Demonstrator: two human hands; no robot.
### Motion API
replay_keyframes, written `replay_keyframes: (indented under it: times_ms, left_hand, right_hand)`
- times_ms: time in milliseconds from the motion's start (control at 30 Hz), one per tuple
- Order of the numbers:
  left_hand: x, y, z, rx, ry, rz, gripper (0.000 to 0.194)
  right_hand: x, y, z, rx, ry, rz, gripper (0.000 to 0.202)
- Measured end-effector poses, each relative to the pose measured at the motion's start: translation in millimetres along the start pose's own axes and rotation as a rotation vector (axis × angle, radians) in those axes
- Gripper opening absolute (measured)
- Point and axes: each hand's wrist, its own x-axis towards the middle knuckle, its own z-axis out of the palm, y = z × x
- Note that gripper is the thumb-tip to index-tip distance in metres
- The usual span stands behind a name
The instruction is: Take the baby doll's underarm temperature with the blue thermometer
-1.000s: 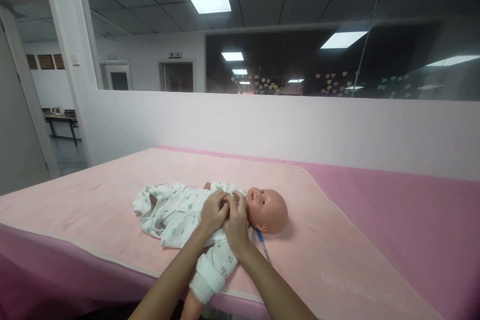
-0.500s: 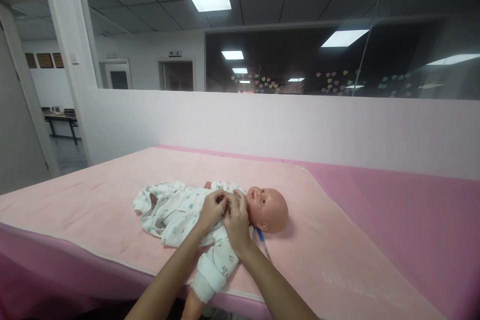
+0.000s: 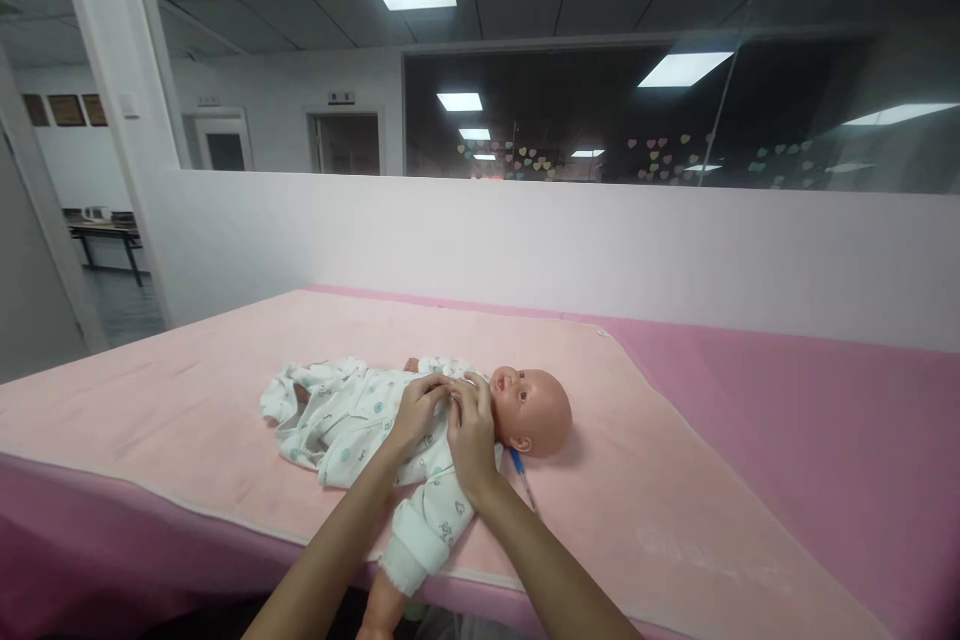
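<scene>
A baby doll (image 3: pixel 538 410) lies on its back with its head to the right. It wears a white romper (image 3: pixel 330 430) with small green prints. At the romper's upper front, just below the doll's chin, my left hand (image 3: pixel 420 408) has its fingers bent and closed on the cloth. Close against it, my right hand (image 3: pixel 472 435) also curls its fingers over the collar area. My fingers hide the exact spot they pinch. The doll's near sleeve (image 3: pixel 431 525) stretches toward me, and its bare hand (image 3: pixel 384 605) hangs past the table edge.
Beside the doll's neck lies a thin stick with a blue end (image 3: pixel 517 463), partly hidden by my right forearm. A peach-coloured mat (image 3: pixel 675 530) covers the pink surface (image 3: pixel 810 390). Behind stands a white half-wall (image 3: pixel 570 245) topped by glass.
The fingers of my left hand have flattened a little over the cloth, while both hands stay at the collar. The view has shifted slightly; the doll lies as before.
</scene>
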Motion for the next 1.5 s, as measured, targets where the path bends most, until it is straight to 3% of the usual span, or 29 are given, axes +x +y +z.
replay_keyframes:
  times_ms: [567, 667, 767, 833, 933, 1067, 1300, 1500]
  left_hand:
    - [-3.2, 5.6, -1.2, -0.098, -0.078, 0.030, 0.019]
    - [0.6, 14.8, -9.7, -0.048, -0.177, 0.041, 0.022]
    - [5.0, 19.7, -29.3, 0.098, -0.308, 0.059, 0.023]
    - [2.8, 16.5, -44.4, 0.213, -0.269, 0.087, 0.022]
    - [-12.3, 5.2, -59.4, 0.338, -0.084, 0.166, 0.023]
    - [-38.4, -4.1, -57.6, 0.579, 0.095, 0.346, 0.019]
    - [-45.3, 0.8, -46.9, 0.817, 0.154, 0.481, 0.015]
    - [-45.7, 1.7, -46.5, 0.865, 0.133, 0.508, 0.018]
  right_hand:
    - [-0.5, 0.7, 1.6, -0.028, -0.005, 0.004, 0.030]
    - [0.5, 0.6, 1.2, 0.012, 0.009, 0.005, 0.029]
    - [2.1, -0.6, 0.1, 0.048, 0.044, -0.004, 0.027]
    - [3.0, -1.9, -0.7, 0.066, 0.064, -0.009, 0.027]
    - [3.7, -4.4, -2.0, 0.089, 0.082, -0.025, 0.028]
    - [3.9, -7.7, -3.7, 0.101, 0.057, -0.071, 0.031]
    - [5.9, -10.8, -2.6, -0.013, -0.139, -0.159, 0.021]
    - [6.2, -9.1, 1.2, -0.091, -0.189, -0.165, 0.017]
